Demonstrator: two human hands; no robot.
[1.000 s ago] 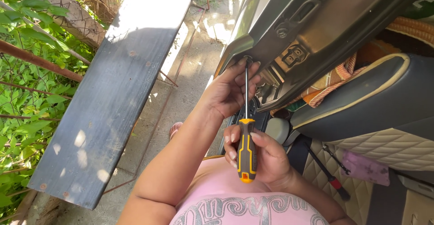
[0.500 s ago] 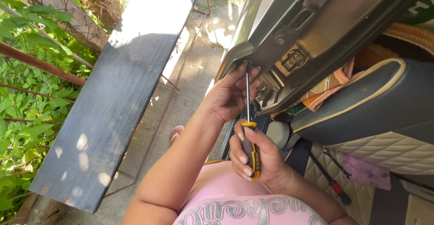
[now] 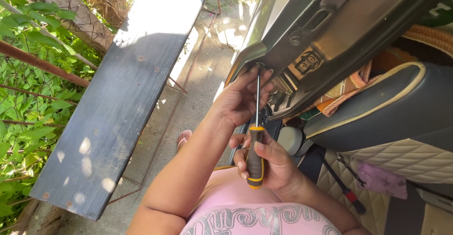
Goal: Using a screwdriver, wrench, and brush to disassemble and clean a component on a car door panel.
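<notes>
Head view, looking down along both forearms, outdoors beside an open car door.

Right hand (image 3: 271,162): fingers wrapped tight around the black-and-yellow handle of a screwdriver (image 3: 255,155), thumb laid along the grip. Tool stands nearly upright, handle low, thin metal shaft rising to a tip at the lower edge of the car door (image 3: 330,32).

Left hand (image 3: 243,100): raised at the door's lower corner, fingers loosely curled and close together around the upper shaft, fingertips touching the metal near the tip. Whether the tip sits in a screw head cannot be told; the fingers hide it.

Door edge: dark painted metal, a bolt and a small latch fitting (image 3: 307,62) just right of the tip.

Behind the hands: dark car seat (image 3: 377,117) with pale piping, quilted beige mat below, an orange-striped cloth tucked between seat and door.

Left of the arms: a long dark plank (image 3: 118,98) on a thin rusty frame, concrete ground beneath, green leaves (image 3: 28,98) beyond
</notes>
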